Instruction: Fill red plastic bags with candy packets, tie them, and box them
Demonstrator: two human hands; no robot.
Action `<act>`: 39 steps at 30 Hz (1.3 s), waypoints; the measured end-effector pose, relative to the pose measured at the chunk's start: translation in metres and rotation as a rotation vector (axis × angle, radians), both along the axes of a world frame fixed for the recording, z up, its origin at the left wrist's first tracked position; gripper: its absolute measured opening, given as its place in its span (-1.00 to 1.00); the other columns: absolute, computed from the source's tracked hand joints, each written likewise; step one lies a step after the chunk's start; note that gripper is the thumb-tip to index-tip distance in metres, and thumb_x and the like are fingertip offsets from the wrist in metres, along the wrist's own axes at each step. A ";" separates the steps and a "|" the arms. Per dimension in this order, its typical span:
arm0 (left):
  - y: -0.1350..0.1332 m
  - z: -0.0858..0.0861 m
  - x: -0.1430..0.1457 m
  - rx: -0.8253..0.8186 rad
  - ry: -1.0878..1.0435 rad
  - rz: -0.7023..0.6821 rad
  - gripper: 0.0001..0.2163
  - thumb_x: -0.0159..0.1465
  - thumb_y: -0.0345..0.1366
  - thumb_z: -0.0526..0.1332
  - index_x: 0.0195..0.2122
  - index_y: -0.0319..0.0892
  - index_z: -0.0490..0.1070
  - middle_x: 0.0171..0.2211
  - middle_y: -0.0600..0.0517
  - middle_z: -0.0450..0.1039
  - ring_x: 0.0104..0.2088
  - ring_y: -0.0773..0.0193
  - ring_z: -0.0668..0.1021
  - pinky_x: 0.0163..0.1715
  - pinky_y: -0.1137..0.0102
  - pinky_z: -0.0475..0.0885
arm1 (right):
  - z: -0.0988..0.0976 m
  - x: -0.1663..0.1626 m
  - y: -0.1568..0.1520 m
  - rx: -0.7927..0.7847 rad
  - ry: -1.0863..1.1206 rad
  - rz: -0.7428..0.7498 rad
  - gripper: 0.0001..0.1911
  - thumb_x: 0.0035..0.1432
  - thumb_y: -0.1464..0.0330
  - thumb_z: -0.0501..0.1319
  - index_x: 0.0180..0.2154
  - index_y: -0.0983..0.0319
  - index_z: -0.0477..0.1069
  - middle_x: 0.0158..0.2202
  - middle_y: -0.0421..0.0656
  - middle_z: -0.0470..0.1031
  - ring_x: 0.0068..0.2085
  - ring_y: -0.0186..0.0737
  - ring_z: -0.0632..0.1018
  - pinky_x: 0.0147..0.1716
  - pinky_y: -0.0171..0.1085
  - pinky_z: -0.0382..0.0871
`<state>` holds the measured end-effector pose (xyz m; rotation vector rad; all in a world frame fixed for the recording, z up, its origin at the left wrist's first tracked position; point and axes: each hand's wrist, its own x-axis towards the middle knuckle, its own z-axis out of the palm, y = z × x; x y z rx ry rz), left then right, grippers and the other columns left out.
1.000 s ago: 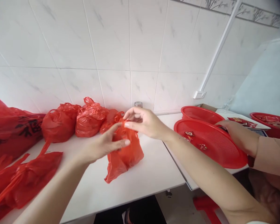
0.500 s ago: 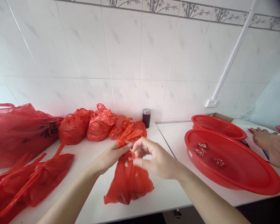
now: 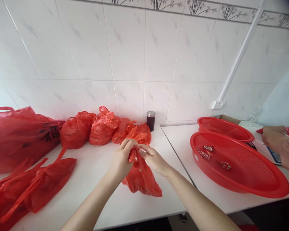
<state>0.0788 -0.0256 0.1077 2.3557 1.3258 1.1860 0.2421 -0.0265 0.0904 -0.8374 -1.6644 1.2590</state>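
Observation:
A small red plastic bag [image 3: 142, 178] rests on the white table [image 3: 98, 179] in front of me. My left hand [image 3: 121, 158] is closed round the bag's gathered top. My right hand [image 3: 153, 158] pinches the same handles from the right. The two hands meet over the bag's neck, fingers pressed together. The bag's filled body hangs below them and touches the table.
Several tied red bags [image 3: 103, 126] line the tiled wall, with a big red bag [image 3: 19, 136] and flat ones [image 3: 38, 184] at left. A dark jar [image 3: 150, 121] stands behind. Two red baskets [image 3: 238, 163] lie right. Another person's hand [image 3: 275, 139] is at far right.
My hands have drawn closer together over the bag's neck and lowered it onto the table. The other person's hand has left the basket and moved right.

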 end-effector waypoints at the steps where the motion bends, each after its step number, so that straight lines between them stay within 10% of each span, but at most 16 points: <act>1: 0.000 -0.004 0.001 0.005 -0.029 -0.007 -0.81 0.23 -0.40 0.04 -0.20 -0.09 0.38 -0.09 0.00 0.45 -0.18 0.21 0.54 -0.26 0.39 0.39 | 0.000 0.000 -0.002 -0.014 0.012 0.004 -0.69 0.28 0.13 0.07 -0.10 0.16 0.39 -0.22 -0.17 0.46 -0.19 -0.26 0.49 -0.13 -0.23 0.37; 7: -0.007 -0.035 -0.011 -0.166 -0.064 -0.016 -0.68 0.35 -0.22 -0.01 0.04 -0.02 0.42 -0.05 -0.02 0.51 -0.07 0.16 0.52 -0.06 0.30 0.38 | -0.007 0.012 -0.011 0.123 -0.129 -0.188 -0.70 0.24 0.09 0.12 -0.34 0.18 0.27 -0.41 -0.26 0.39 -0.37 -0.32 0.43 -0.34 -0.32 0.29; 15: -0.035 -0.105 -0.050 -0.525 -0.357 0.243 -0.55 0.33 0.08 -0.05 -0.26 -0.12 0.50 -0.25 -0.02 0.58 -0.28 0.13 0.56 -0.17 0.31 0.41 | -0.081 0.051 0.022 0.026 -0.351 -0.621 -0.66 0.24 0.07 0.03 -0.45 0.15 0.14 -0.48 -0.23 0.47 -0.40 -0.20 0.53 -0.34 -0.28 0.28; 21: -0.024 -0.113 -0.014 -0.310 -0.512 0.323 -0.62 0.38 0.01 -0.13 -0.19 -0.10 0.35 -0.13 -0.01 0.48 -0.12 0.20 0.50 -0.13 0.39 0.37 | -0.108 -0.003 0.010 0.180 -0.491 -0.731 -0.69 0.25 0.04 0.01 -0.24 0.14 0.14 -0.41 -0.21 0.48 -0.39 -0.16 0.54 -0.44 -0.30 0.25; 29: 0.025 -0.138 -0.015 -0.435 -0.021 0.466 -0.69 0.41 -0.11 -0.22 -0.16 -0.07 0.26 -0.50 0.07 0.44 -0.49 0.23 0.47 -0.44 0.43 0.25 | -0.129 -0.006 0.017 0.181 -0.490 -0.742 -0.86 0.30 0.21 -0.05 -0.26 0.13 0.09 -0.44 -0.21 0.47 -0.43 -0.15 0.52 -0.46 -0.30 0.22; 39: 0.072 -0.143 -0.021 -0.533 0.250 0.450 -0.71 0.34 -0.20 -0.08 -0.19 -0.06 0.42 -0.35 -0.08 0.54 -0.35 0.08 0.55 -0.45 0.37 0.26 | -0.145 0.026 0.057 -0.045 -0.763 -0.758 -0.96 0.25 0.32 0.02 -0.26 0.14 0.16 -0.46 -0.23 0.44 -0.46 -0.22 0.45 -0.52 -0.34 0.04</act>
